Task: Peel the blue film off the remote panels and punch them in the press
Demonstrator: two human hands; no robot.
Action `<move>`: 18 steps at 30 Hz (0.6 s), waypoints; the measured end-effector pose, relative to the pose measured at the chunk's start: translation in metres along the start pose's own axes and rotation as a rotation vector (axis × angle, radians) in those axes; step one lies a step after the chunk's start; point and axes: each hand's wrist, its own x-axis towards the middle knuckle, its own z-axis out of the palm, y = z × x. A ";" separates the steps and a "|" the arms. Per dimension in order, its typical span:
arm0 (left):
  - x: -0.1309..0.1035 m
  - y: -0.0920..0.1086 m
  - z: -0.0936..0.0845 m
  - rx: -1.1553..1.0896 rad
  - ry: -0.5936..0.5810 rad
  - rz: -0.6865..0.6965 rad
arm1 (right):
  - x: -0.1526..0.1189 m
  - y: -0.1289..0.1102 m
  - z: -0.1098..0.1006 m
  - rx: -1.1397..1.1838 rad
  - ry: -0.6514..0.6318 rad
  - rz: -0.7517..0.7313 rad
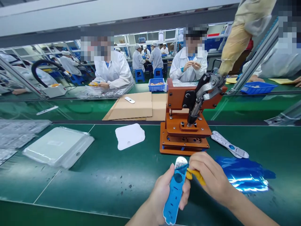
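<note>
My left hand (162, 191) is wrapped round a long flat panel (175, 196) covered in blue film, held upright near the table's front. The panel's rounded top end shows bare silver, and the film is folded back there. Beside that end, my right hand (209, 174) is closed on a yellow tool (198, 177), whose tip touches or nearly touches the panel's edge. Just beyond my hands stands an orange-brown press (185, 147) with a metal lever. Shiny blue film (244, 174) lies to the right of my right hand.
Two or more slim panels (229, 144) lie right of the press. A white plate (130, 136) and a bagged stack (57, 146) lie left. Cardboard (135, 108) and blue bins (156, 84) are behind. Co-workers in white coats sit opposite. A wrapped hose (237, 40) hangs above the lever.
</note>
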 end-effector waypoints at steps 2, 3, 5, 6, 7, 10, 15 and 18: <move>0.002 0.005 -0.001 -0.192 0.027 -0.002 | -0.002 -0.006 0.004 0.023 -0.005 -0.063; 0.002 0.009 -0.002 -0.260 0.075 0.025 | -0.003 -0.012 0.005 0.057 -0.015 -0.058; 0.001 0.020 -0.005 -0.332 0.189 0.156 | -0.005 -0.024 0.004 0.165 0.007 0.011; 0.000 0.027 -0.007 -0.344 0.256 0.250 | -0.007 -0.029 0.002 0.224 0.048 0.059; -0.001 0.035 -0.011 -0.349 0.331 0.354 | -0.011 -0.032 -0.001 0.264 0.109 0.114; -0.004 0.056 -0.029 -0.334 0.537 0.651 | -0.038 -0.018 -0.021 0.169 0.351 0.438; -0.009 0.059 -0.051 -0.083 0.473 0.838 | -0.128 0.052 -0.061 -0.252 0.306 1.091; -0.009 0.040 -0.048 0.046 0.405 0.792 | -0.159 0.073 -0.069 -0.523 0.075 1.070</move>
